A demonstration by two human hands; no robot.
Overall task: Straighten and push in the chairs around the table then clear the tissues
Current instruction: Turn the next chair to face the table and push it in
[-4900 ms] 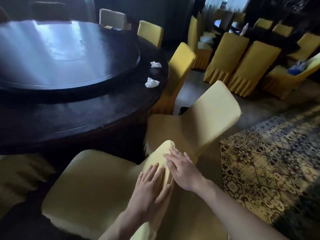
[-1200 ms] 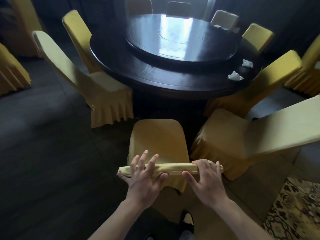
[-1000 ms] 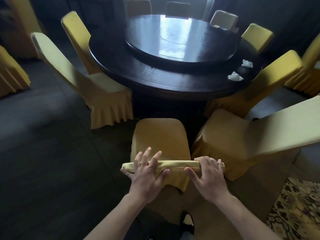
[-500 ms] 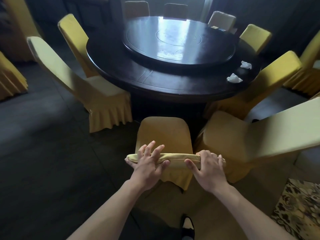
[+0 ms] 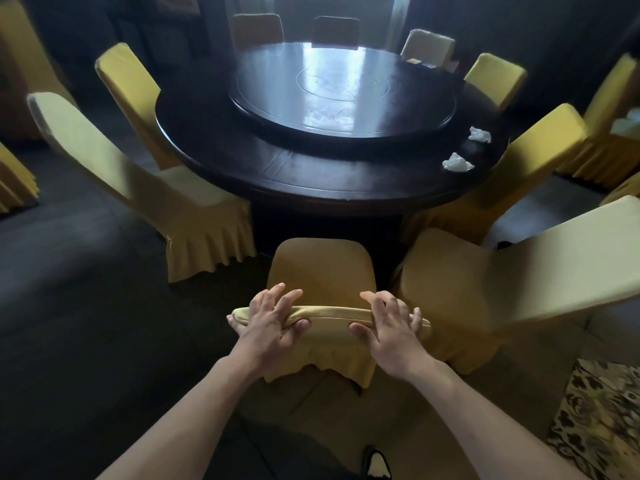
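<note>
A: Chair (image 5: 320, 271) is mid-push. Left hand (image 5: 273, 323) and right hand (image 5: 389, 325) both grip its top rail, fingers over the front, thumbs curled under the back edge. Seat faces the table (image 5: 311, 181), front edge near the rim, not under it as far as I can tell.

B: How to finish it cleanly?

A: Push level and even on both hands so it doesn't yaw. The hands sit at the two ends of the rail, so steering should be good. The cover looks like loose fabric, so I'd press on the frame rather than drag the cloth. Watch the right neighbour (image 5: 485, 289): it's angled, with its seat just beside this one, so it may snag.

B: Tissues?

A: Two. Near tissue (image 5: 457, 163) and far tissue (image 5: 479, 134) lie on the table's right edge, well apart from both hands, beyond the angled chair. Reach them later.

B: Remaining chairs?

A: Left chair (image 5: 145, 188) is pulled out and skewed. The right one too.
</note>
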